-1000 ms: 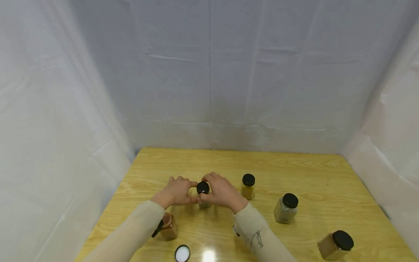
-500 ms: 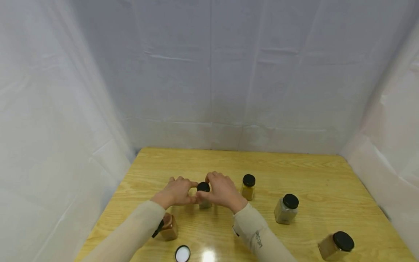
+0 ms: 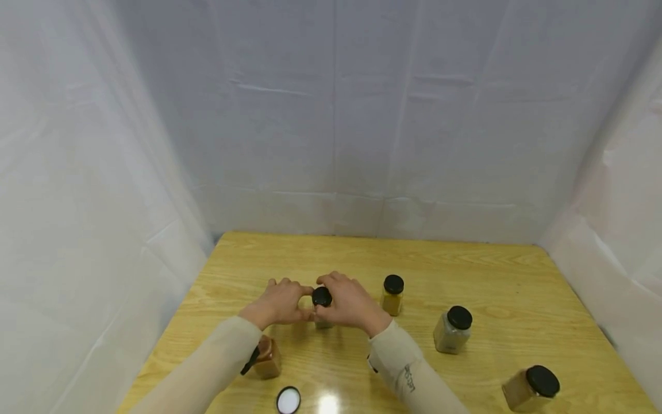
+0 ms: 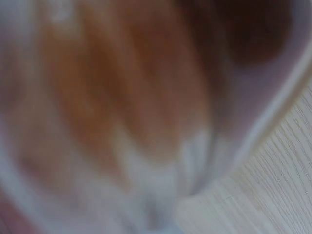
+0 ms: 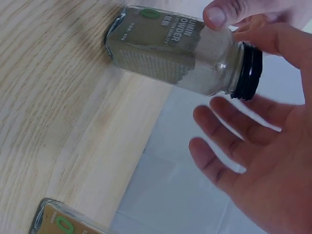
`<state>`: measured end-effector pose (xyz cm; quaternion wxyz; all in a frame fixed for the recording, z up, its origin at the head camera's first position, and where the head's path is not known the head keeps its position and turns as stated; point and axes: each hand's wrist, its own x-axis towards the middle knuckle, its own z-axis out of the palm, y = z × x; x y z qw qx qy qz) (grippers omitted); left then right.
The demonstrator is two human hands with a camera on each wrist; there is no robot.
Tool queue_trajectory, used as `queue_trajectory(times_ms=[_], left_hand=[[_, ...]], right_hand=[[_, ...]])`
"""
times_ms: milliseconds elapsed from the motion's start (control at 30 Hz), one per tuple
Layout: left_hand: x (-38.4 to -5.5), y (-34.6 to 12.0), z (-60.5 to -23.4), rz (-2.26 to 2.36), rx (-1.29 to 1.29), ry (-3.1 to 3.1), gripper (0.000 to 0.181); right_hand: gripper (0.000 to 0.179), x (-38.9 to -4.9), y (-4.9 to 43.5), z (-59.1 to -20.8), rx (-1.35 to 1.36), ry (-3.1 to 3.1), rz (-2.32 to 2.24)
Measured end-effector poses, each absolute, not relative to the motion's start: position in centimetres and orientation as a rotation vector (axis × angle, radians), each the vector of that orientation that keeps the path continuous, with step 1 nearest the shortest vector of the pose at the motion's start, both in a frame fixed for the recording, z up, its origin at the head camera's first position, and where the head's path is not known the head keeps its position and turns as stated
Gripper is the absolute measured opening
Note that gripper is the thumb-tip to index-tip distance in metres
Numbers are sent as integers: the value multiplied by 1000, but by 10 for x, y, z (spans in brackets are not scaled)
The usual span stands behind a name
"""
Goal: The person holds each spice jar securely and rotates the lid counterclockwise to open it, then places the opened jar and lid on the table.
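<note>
Clock set on the cumin powder jar (image 5: 161, 48) as seen from the head, 12 at the table's far edge. Jar stands upright on the wood-grain table (image 3: 465, 267), its black cap (image 5: 248, 73) on. Grey-brown powder fills the lower part, paler clear wall above; label partly readable.

Left hand (image 3: 279, 302) at 9 o'clock: pinches the jar body, thumb pressed to the wall below the neck. Right hand (image 3: 351, 302) at 3 o'clock: loosely spread about the cap, three fingertips just clear of it in the right wrist view. Thumb is close by the cap; cannot tell whether it touches.

Around it: yellow jar (image 3: 392, 302) near, about 3 o'clock, black-topped. Grey jar (image 3: 450, 336) farther out, just past 3, black-topped. Tan jar (image 3: 519, 391) well apart, toward 4, black-topped, leaning in the view. Reddish-brown jar (image 3: 268, 362) at 8 o'clock, mouth uncovered, partly behind the left forearm. Loose lid (image 3: 288, 400) at 7 o'clock, flat, white inner face up.

Pale sleeves on both arms. White sheeting (image 3: 362, 126) hangs beyond the table at 12. Left wrist view: orange-brown blur close up, detail unreadable.
</note>
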<state>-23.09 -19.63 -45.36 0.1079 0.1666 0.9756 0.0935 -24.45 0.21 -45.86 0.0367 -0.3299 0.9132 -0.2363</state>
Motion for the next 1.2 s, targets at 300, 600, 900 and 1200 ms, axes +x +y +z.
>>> queue_trajectory(times_ms=[300,600,900,1200], left_hand=[[-231,-195,-455,265,489,2881,54],[-230,-195,-453,289,486,2877,59],[-231,-195,-453,268,487,2875,56],[-230,-195,-453,284,495,2873,62]], right_hand=[[54,-244,2,-461,-942,2966,-581],[52,-245,2,-459,-981,2880,-607],[63,-245,2,-459,-946,2925,-569],[56,-245,3,-460,-1019,2854,-612]])
